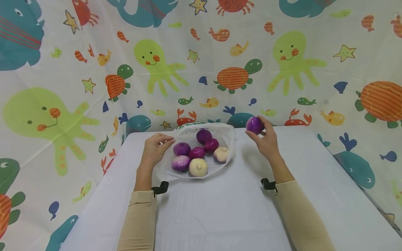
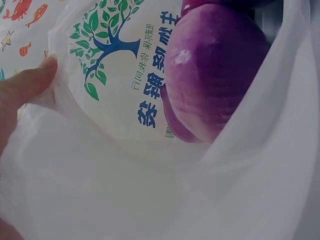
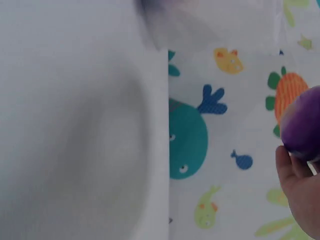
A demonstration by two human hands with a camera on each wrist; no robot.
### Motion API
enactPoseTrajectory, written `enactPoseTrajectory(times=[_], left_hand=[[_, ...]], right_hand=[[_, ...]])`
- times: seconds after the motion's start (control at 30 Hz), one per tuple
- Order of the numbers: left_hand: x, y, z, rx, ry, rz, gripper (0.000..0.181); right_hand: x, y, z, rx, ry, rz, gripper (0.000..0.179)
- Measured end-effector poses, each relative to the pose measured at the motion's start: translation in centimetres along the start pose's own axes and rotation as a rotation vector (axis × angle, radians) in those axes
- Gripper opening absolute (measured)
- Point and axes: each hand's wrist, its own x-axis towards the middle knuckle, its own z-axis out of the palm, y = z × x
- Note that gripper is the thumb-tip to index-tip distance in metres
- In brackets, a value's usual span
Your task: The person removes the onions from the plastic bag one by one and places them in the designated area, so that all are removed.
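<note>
A white translucent plastic bag (image 1: 164, 170) lies on the table with its mouth spread toward me. Several purple onions (image 1: 181, 149) are inside it, two of them showing pale ends, such as the front onion (image 1: 198, 167). My left hand (image 1: 154, 149) pinches the left edge of the bag between thumb and fingers; in the left wrist view the thumb (image 2: 37, 80) is at the plastic. To the right of the bag, my right hand (image 1: 267, 141) holds up a purple onion (image 1: 253, 126), its fingers around it, above the table.
The white-covered table (image 1: 216, 216) reaches out to both sides of the bag. Behind and beside it hangs a curtain (image 1: 201, 97) printed with sea animals. A green and blue tree print (image 2: 112, 42) marks the inside of the bag.
</note>
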Motion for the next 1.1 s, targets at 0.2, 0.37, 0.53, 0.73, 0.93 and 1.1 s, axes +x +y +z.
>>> enactPoseTrajectory(times=[0.2, 0.37, 0.53, 0.73, 0.93, 1.1], left_hand=[[0.0, 0.0, 0.0, -0.008, 0.005, 0.009, 0.015], [0.0, -0.1, -0.1, -0.006, 0.006, 0.011, 0.014], [0.1, -0.3, -0.1, -0.008, 0.005, 0.015, 0.014], [-0.3, -0.6, 0.2, -0.013, 0.005, -0.002, 0.014], [-0.6, -0.8, 0.5, -0.012, -0.004, -0.014, 0.015], [-0.3, -0.8, 0.2, 0.0, -0.005, 0.015, 0.015]], right_hand=[[0.3, 1.9, -1.6, -0.022, 0.002, 0.136, 0.086], [0.4, 3.1, -3.2, -0.016, 0.01, 0.262, 0.091], [0.1, 5.2, -4.9, -0.038, 0.041, 0.351, 0.09], [-0.2, 6.5, -6.4, -0.03, 0.087, 0.47, 0.089], [0.7, 8.1, -8.2, -0.068, 0.064, 0.559, 0.091], [2.0, 10.0, -10.5, -0.083, 0.006, 0.588, 0.095]])
